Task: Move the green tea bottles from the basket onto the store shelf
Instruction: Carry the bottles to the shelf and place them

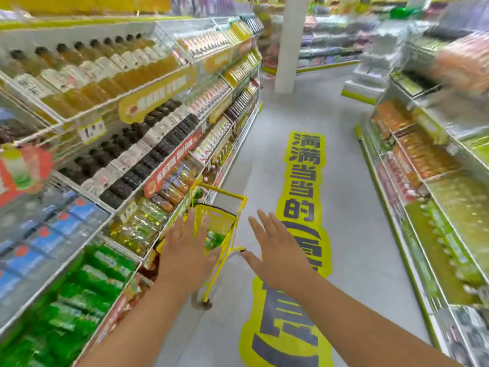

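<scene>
Bottles (pixel 214 238) in yellow basket (pixel 221 221) half hidden behind left hand (pixel 185 256).

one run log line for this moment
left hand: open, over basket | right hand: open, beside it | green tea bottles: in basket

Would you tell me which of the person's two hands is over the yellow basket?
The left hand: it reaches over the yellow wire basket, while the right hand hovers beside it over the grey floor.
</scene>
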Available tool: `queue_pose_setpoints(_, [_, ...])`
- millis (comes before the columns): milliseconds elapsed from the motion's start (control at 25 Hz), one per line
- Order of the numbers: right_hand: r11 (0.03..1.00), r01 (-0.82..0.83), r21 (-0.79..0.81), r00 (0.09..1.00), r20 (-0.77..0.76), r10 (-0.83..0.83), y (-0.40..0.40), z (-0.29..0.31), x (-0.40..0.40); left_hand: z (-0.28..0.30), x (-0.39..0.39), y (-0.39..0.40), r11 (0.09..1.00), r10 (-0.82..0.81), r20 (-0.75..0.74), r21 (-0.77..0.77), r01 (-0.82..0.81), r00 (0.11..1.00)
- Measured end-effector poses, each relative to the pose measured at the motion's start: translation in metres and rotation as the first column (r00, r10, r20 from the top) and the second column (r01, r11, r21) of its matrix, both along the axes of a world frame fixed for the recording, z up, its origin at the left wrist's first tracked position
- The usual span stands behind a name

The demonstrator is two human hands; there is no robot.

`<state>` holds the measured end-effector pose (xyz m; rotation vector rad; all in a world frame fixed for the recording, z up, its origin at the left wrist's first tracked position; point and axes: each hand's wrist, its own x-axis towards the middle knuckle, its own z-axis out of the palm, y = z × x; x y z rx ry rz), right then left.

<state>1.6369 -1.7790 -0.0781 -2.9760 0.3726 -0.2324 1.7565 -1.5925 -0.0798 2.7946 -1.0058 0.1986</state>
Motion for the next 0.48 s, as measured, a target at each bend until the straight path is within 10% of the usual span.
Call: queue_pose_setpoints(480, [0.995,0.012,0.101,0.994,-0.106,-0.002,-0.184,-0.032,0.203,-0.037,0.198,-0.183,0.998,0.068,-0.073,-0.004,-0.068,0.995])
